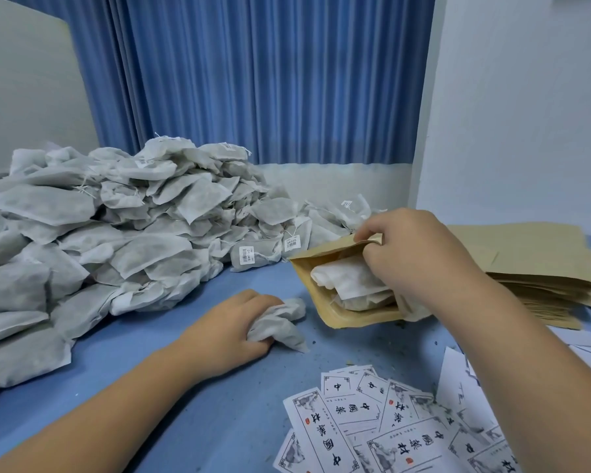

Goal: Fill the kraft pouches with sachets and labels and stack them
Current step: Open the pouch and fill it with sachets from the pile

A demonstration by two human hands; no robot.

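A kraft pouch (pixel 325 298) lies open on the blue table (pixel 198 404), its mouth turned toward the left, with white sachets (pixel 352 279) showing inside. My right hand (pixel 413 257) pinches the pouch's upper lip and holds the mouth open. Just left of the pouch, my left hand (pixel 226 332) grips a crumpled grey-white sachet (pixel 280 324) on the table. A big heap of sachets (pixel 116 233) fills the left side. Printed labels (pixel 382 425) lie scattered at the near right.
A stack of flat kraft pouches (pixel 539 264) sits at the right, behind my right forearm. Blue curtains (pixel 253 80) and a white wall (pixel 526 114) close off the back. Small crumbs dot the table near the pouch.
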